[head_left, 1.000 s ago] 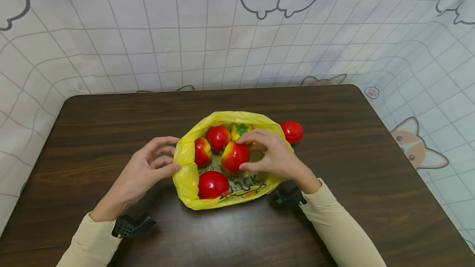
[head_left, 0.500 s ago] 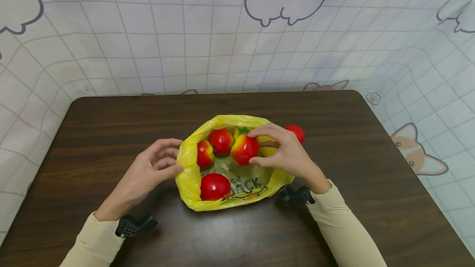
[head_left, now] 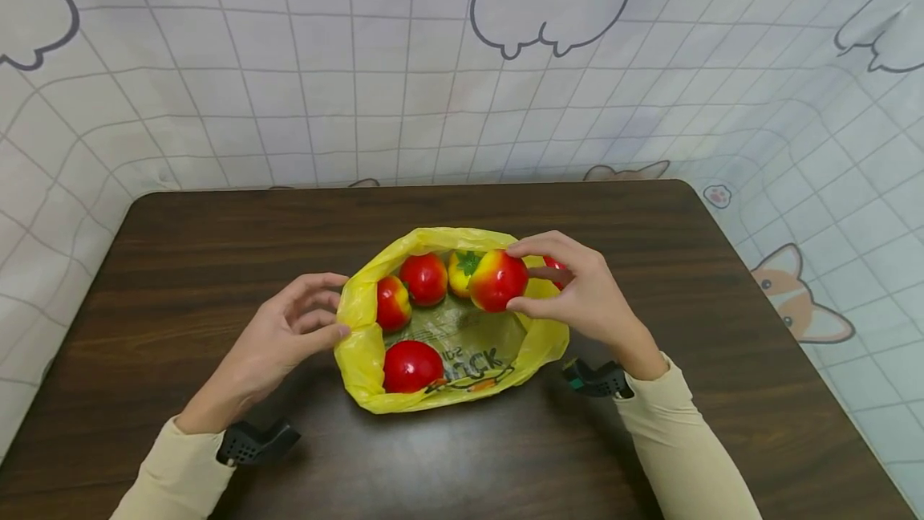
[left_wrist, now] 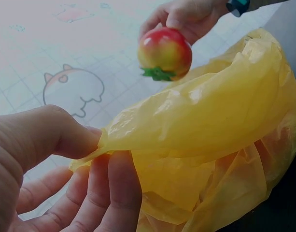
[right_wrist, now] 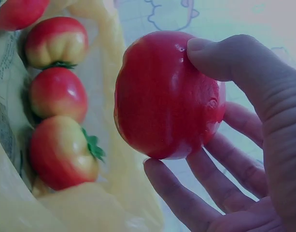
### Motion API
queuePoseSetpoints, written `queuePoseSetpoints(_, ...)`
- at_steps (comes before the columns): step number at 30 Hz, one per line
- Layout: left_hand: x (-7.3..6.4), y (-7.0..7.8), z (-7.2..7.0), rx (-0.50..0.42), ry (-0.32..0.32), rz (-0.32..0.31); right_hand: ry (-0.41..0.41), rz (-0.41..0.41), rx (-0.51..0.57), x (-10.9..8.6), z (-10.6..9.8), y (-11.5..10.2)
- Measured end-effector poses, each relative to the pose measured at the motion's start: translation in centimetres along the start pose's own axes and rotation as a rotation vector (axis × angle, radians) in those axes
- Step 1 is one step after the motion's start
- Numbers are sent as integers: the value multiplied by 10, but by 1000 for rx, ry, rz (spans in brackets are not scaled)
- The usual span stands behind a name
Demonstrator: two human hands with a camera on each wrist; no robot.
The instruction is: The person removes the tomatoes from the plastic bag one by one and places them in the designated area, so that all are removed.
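My right hand (head_left: 588,287) pinches a glossy red-and-yellow tomato (head_left: 498,281) between thumb and fingers, above the right side of a yellow plastic bag (head_left: 361,363). Green leaves show at one end of this tomato (left_wrist: 164,54) in the left wrist view. Thumb and fingers of my left hand (head_left: 289,331) pinch the bag's left rim, and the mouth of the bag gapes wide. Inside lie several more tomatoes: a red one (head_left: 413,367) at the front, a red-and-yellow one (head_left: 393,305) at the left, a red one (head_left: 423,279) and a yellow one with green leaves (head_left: 462,273) at the back.
Another red tomato (head_left: 554,270) lies outside the bag at the right, mostly hidden behind my right hand. The dark wooden table (head_left: 216,247) ends at a white gridded cloth (head_left: 375,103) at the back. Black wrist cameras sit below both hands.
My right hand has lifted the tomato from the middle of the bag up and to the right, near the right rim. My left hand has stayed at the left rim.
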State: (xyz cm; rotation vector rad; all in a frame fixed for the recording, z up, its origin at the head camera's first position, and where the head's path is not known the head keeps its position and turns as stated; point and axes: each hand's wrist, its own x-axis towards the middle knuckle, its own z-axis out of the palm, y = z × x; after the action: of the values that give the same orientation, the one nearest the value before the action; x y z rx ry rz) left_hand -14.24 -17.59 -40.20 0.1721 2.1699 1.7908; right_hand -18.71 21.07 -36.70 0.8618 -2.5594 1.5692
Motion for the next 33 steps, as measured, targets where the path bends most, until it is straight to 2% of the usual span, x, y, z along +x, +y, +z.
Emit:
queuePoseSetpoints(6,0,0,-1,-1,0,-5,55,-20,-47,-8,-15,-5)
queuePoseSetpoints(21,-1,1,0,4,7,-13,147,-97,-54,-22,-45,-8)
queuePoseSetpoints(33,-1,1,-1,15,10,-10,222,-103,-96,-32,-67,-8)
